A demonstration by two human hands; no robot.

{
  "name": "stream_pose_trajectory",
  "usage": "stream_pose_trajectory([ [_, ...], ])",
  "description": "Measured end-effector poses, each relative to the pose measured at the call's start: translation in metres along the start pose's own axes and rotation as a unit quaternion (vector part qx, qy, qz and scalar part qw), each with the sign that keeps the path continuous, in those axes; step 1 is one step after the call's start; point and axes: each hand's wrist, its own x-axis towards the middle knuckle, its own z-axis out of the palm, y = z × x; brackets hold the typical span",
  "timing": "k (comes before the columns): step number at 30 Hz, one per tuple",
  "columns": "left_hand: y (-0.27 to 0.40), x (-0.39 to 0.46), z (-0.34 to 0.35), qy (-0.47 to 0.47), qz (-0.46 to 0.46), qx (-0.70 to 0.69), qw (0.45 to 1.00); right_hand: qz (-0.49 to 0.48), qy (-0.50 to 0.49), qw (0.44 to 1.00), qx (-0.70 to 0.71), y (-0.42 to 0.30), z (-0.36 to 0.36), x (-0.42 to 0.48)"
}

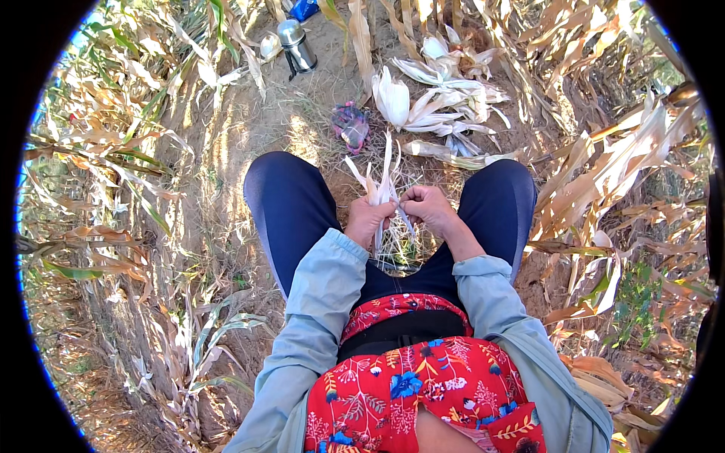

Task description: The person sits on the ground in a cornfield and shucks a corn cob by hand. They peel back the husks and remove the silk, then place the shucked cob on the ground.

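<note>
Between the knees, my left hand (369,219) is closed around a bunch of pale, dry corn husk strips (386,184), whose torn ends fan out past the fist. My right hand (426,208) is close beside it, thumb and fingertips pinching a thin husk strip at the bunch's right side. A larger pile of whitish husks (436,107) lies on the soil ahead and to the right. Left of that pile rests a crumpled pink and dark cloth item (351,125), perhaps a glove.
A steel vacuum flask (298,46) stands on the soil at the top, near a blue object (304,9). Dry corn stalks and leaves (595,181) line the right side, with more corn plants (122,153) at left. Dry grass lies between the feet.
</note>
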Motion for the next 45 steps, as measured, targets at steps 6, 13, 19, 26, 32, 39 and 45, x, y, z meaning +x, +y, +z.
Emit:
stream_pose_trajectory([
  [6,0.001,-0.001,0.0,-0.003,0.005,0.015,1.0,0.004,0.0,1.0,0.004,-0.001,0.002,-0.001],
  [13,0.003,-0.004,0.004,0.0,0.03,0.024,0.999,-0.026,-0.011,0.999,0.024,0.005,0.0,0.002],
  [19,-0.008,0.005,-0.005,0.079,0.038,0.037,0.995,-0.047,-0.023,0.973,0.227,-0.01,-0.01,-0.004],
  [26,-0.013,0.009,-0.012,0.174,0.017,0.063,0.983,-0.18,-0.076,0.898,0.395,-0.025,-0.034,-0.017],
  [32,-0.015,0.009,-0.017,0.193,0.025,0.033,0.98,-0.28,-0.069,0.816,0.5,-0.036,-0.049,-0.025],
  [39,-0.006,0.006,-0.009,0.087,0.007,-0.039,0.995,-0.105,0.095,0.953,0.269,-0.015,-0.041,-0.006],
  [45,0.002,-0.001,-0.004,0.048,0.017,-0.048,0.998,-0.029,0.091,0.995,0.024,-0.007,-0.019,-0.001],
])
